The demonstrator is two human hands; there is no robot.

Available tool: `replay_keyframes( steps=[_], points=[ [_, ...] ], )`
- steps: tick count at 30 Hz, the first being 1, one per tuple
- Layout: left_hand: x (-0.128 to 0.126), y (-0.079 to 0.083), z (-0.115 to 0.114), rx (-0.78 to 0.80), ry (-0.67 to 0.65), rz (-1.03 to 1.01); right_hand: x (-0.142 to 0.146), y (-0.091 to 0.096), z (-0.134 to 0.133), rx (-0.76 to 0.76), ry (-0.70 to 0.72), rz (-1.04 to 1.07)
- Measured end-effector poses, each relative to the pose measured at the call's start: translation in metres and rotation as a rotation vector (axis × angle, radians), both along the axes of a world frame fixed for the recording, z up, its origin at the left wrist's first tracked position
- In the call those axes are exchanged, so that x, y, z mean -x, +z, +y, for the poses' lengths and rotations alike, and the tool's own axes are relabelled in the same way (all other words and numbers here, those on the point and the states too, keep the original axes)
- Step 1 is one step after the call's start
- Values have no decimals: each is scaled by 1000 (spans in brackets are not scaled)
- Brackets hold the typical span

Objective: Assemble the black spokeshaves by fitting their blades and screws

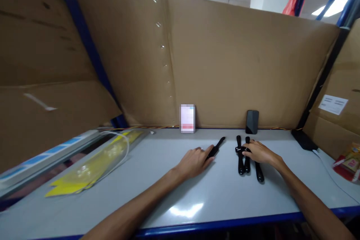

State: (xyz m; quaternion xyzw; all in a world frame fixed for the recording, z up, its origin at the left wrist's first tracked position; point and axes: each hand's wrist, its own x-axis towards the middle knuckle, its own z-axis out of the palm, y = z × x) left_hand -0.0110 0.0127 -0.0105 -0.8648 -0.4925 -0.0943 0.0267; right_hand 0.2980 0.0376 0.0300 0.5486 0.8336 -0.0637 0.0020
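On the tabletop, my left hand (194,161) is closed on a slim black tool (217,147), its index finger along one side and the thumb along the other. The tool's narrow tip points away to the upper right, and its near end is hidden by the hand. To the right, several glossy black rod-like pieces with rounded ends (241,165) lie close together. My right hand (261,152) reaches over them from the right, its fingers curled down onto one black piece (247,165). Another black piece (259,173) sticks out below that hand.
A phone with a lit, blurred screen (187,119) and a dark phone (252,122) lean against the cardboard back wall (225,63). At left lie a clear bag with yellow edges (95,168) and a white power strip (56,153). A red package (348,163) sits far right.
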Motion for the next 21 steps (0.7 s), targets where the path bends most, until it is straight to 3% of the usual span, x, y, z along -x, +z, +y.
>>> replay_keyframes(
  steps=[5,13,21],
  points=[
    [-4,0,1,-190,-42,-138,23,-17,0,-72,74,228],
    [-5,0,-1,-141,-1,-210,56,-25,-21,22,226,555],
    [-1,-7,0,6,-6,-89,79,-17,-54,63,288,327]
  ],
)
